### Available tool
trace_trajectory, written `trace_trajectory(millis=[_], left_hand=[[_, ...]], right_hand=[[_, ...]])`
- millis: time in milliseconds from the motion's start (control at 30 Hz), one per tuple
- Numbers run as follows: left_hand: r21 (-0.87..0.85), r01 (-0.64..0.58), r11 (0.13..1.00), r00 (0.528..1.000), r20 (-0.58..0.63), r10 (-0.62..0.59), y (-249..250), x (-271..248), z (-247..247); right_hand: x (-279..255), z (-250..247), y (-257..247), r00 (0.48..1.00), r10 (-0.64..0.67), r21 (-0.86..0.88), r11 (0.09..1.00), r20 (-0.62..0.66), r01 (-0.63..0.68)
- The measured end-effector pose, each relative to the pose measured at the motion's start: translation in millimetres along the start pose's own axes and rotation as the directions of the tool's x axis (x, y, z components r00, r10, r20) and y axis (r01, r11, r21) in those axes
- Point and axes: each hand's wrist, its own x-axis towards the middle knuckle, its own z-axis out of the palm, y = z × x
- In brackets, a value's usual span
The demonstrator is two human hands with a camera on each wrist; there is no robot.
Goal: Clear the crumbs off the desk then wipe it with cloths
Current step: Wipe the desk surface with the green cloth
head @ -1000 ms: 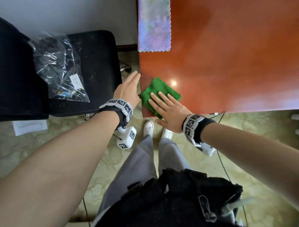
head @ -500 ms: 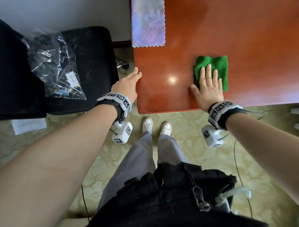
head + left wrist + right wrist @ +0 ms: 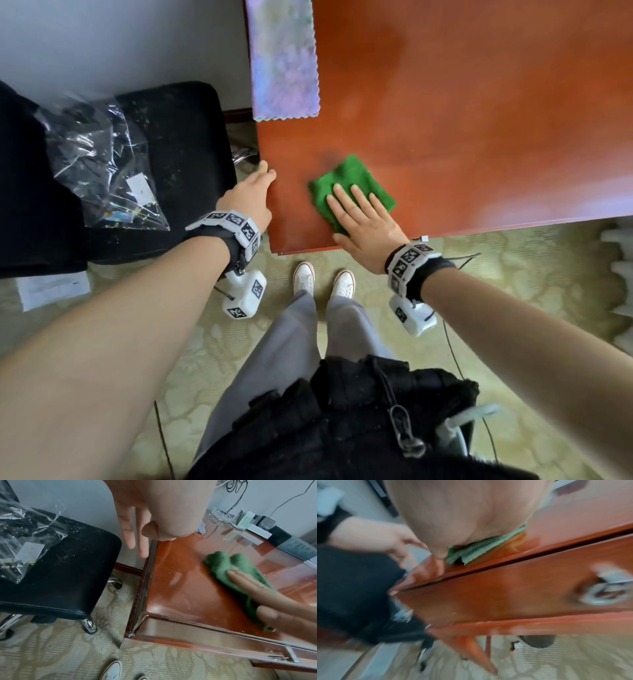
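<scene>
A green cloth (image 3: 346, 181) (image 3: 228, 566) (image 3: 477, 553) lies bunched on the red-brown desk (image 3: 462, 120) (image 3: 180, 591) near its front left corner. My right hand (image 3: 363, 219) (image 3: 267, 599) presses flat on the cloth with straight fingers. My left hand (image 3: 253, 195) (image 3: 137, 534) rests against the desk's left edge, fingers straight and loose, holding nothing. A pale purple cloth (image 3: 282, 58) lies flat at the desk's far left edge. No crumbs show clearly on the desk top.
A black chair (image 3: 164, 164) (image 3: 60, 574) stands left of the desk, a clear plastic bag (image 3: 99, 161) on its seat. Boxes and cables (image 3: 254, 524) sit at the desk's far end. A paper sheet (image 3: 51, 289) lies on the carpet.
My right hand slid the green cloth from the front left corner out to the right, then back left toward the corner. The left hand stayed at the desk's left edge.
</scene>
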Motion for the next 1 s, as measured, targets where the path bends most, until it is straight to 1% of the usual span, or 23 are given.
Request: trace_trajectory(millis=[67,100,133,167,233,267,300,333,433,467,500,533,567,633,667,733,767,833,933,1000], left_hand=[[0.051,0.014,0.999,1.0,-0.015,-0.013,6,1,-1],[0.093,0.013,0.996,0.999,-0.043,-0.009,11,1,-2],[0.148,0.005,0.989,0.996,-0.085,0.008,15,3,-3],[0.196,-0.001,0.981,0.991,-0.131,0.027,20,4,-4],[0.21,-0.003,0.978,0.983,-0.181,0.042,29,9,-7],[0.194,-0.013,0.981,0.982,-0.185,0.049,33,12,-8],[0.179,-0.033,0.983,0.982,-0.179,0.066,38,16,-9],[0.173,-0.064,0.983,0.982,-0.162,0.092,44,19,-9],[0.208,-0.188,0.96,0.977,-0.061,0.205,71,29,-9],[0.226,-0.221,0.949,0.971,-0.036,0.235,81,32,-8],[0.242,-0.243,0.939,0.967,-0.017,0.254,91,35,-7],[0.252,-0.257,0.933,0.964,-0.002,0.266,100,38,-6],[0.258,-0.265,0.929,0.962,0.011,0.271,110,41,-5],[0.264,-0.266,0.927,0.963,0.023,0.27,126,48,-2],[0.26,-0.265,0.928,0.963,0.03,0.267,133,51,0],[0.239,-0.256,0.937,0.966,0.036,0.255,141,54,4],[0.228,-0.249,0.941,0.968,0.026,0.25,142,54,6],[0.219,-0.239,0.946,0.97,0.015,0.242,143,53,8],[0.241,-0.25,0.938,0.967,0.005,0.256,140,52,10],[0.278,-0.279,0.919,0.955,-0.023,0.297,137,56,4]], right_hand=[[-5,-7,43,0.983,0.179,0.097,0.98,-0.045,-0.174],[-8,-12,66,0.956,0.284,0.162,0.949,-0.072,-0.27],[-12,-17,89,0.914,0.398,0.234,0.899,-0.086,-0.369],[-18,-22,111,0.855,0.513,0.309,0.828,-0.079,-0.468],[-36,-28,148,0.71,0.703,0.43,0.652,-0.034,-0.625],[-45,-30,161,0.653,0.758,0.464,0.583,-0.014,-0.667],[-53,-31,170,0.618,0.786,0.481,0.541,0.001,-0.69],[-57,-32,174,0.603,0.798,0.487,0.521,0.013,-0.7],[-52,-39,168,0.587,0.808,0.498,0.493,0.042,-0.714],[-47,-40,162,0.594,0.803,0.494,0.497,0.051,-0.713],[-42,-42,154,0.619,0.783,0.479,0.522,0.058,-0.705],[-37,-42,145,0.661,0.748,0.447,0.573,0.058,-0.687],[-32,-40,134,0.716,0.696,0.403,0.641,0.051,-0.653],[-24,-37,111,0.828,0.561,0.328,0.777,0.026,-0.537],[-19,-35,98,0.873,0.488,0.303,0.829,0.017,-0.47],[-11,-34,76,0.933,0.36,0.262,0.897,0.032,-0.355],[-8,-32,68,0.949,0.312,0.244,0.918,0.047,-0.314],[-5,-31,62,0.964,0.261,0.223,0.938,0.057,-0.267],[-7,-31,76,0.976,0.215,0.245,0.945,0.029,-0.215],[-9,-33,94,0.979,0.203,0.291,0.935,0.02,-0.2]])
